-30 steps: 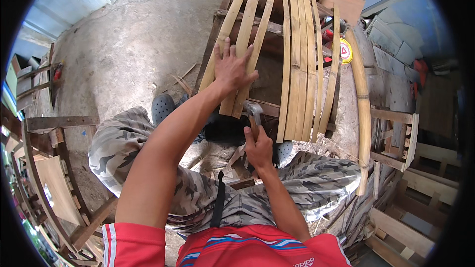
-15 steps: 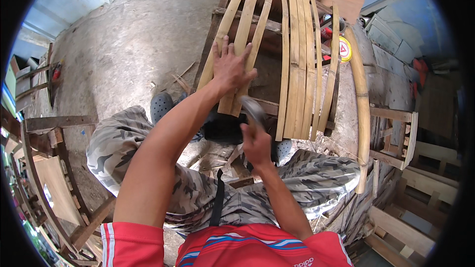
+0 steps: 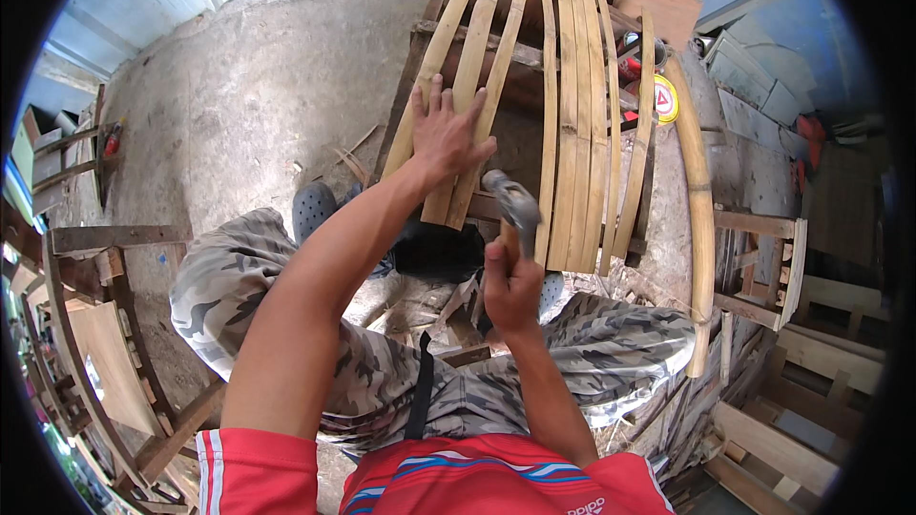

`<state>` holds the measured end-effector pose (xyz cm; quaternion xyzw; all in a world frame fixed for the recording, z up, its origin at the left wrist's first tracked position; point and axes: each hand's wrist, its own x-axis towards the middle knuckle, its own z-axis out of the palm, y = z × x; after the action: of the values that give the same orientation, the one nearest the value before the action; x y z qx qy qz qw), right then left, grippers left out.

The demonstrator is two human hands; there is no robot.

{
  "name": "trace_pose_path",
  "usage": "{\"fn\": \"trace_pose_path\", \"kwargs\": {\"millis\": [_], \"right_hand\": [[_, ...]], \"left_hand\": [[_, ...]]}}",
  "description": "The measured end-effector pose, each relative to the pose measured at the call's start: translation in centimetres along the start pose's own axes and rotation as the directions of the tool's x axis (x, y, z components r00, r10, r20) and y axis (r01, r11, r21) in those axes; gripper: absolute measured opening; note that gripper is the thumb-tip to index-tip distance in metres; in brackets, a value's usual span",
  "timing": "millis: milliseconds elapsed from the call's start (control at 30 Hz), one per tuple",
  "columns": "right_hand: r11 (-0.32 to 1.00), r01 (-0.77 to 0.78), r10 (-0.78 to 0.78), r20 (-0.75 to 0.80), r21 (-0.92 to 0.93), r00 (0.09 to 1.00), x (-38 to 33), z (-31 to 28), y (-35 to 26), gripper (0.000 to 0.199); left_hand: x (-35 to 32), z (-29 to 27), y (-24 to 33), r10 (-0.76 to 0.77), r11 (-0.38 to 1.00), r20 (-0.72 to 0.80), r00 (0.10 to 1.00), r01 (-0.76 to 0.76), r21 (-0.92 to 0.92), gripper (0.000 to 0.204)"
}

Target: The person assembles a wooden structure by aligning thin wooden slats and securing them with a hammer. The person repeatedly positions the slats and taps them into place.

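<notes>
My left hand [image 3: 447,138] lies with fingers spread across the left-hand bamboo slats [image 3: 470,48], pressing on their upper faces. These long, pale strips run lengthwise over a dark wooden frame [image 3: 393,122] in front of me. Closed around a hammer's handle is my right hand [image 3: 513,288]. The metal head of the hammer [image 3: 518,206] is raised beside the near ends of the slats, above the gap between the two groups. To its right, more bamboo slats [image 3: 570,124] lie side by side, some touching and some spaced apart. Any nails are too small to make out.
A round yellow-rimmed lid [image 3: 665,98] and a can [image 3: 630,52] sit by the frame's right side. Past them a thick bamboo pole [image 3: 699,219] stretches along the floor. Wooden frames [image 3: 119,238] stand at left, wooden pieces [image 3: 811,362] at right.
My right hand and the hammer have shifted to the right, and the hammer's head has swung away from the left slats' near ends. My left hand has hardly moved.
</notes>
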<state>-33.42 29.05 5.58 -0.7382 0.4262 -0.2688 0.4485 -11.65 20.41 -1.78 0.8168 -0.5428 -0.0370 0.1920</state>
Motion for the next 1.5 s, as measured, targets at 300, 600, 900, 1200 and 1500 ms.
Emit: {"fn": "trace_pose_path", "kwargs": {"millis": [300, 600, 900, 1200, 1500], "right_hand": [[0.953, -0.217, 0.242, 0.098, -0.211, 0.965, -0.4, 0.6, 2.1, 0.048], [0.984, -0.071, 0.078, 0.032, -0.161, 0.996, 0.1, 0.3, 0.4, 0.037], [0.935, -0.236, 0.285, 0.16, -0.266, 0.945, 0.6, 0.5, 2.2, 0.043], [0.963, -0.131, 0.157, 0.097, -0.235, 0.983, 0.7, 0.3, 1.5, 0.038], [0.957, -0.101, 0.147, 0.155, -0.273, 0.977, -0.1, 1.2, 3.1, 0.04]], "left_hand": [[0.3, -0.3, 0.3, -0.004, 1.0, 0.036, 0.999, 0.004, 0.015, 0.088], [0.2, -0.3, 0.3, 0.014, 1.0, 0.011, 1.0, -0.015, 0.015, 0.088], [0.2, -0.3, 0.4, 0.01, 1.0, 0.007, 1.0, -0.01, 0.004, 0.087], [0.2, -0.2, 0.3, 0.016, 1.0, -0.013, 1.0, -0.016, -0.008, 0.087], [0.4, -0.3, 0.4, 0.011, 1.0, 0.001, 1.0, -0.011, 0.002, 0.087]]}}
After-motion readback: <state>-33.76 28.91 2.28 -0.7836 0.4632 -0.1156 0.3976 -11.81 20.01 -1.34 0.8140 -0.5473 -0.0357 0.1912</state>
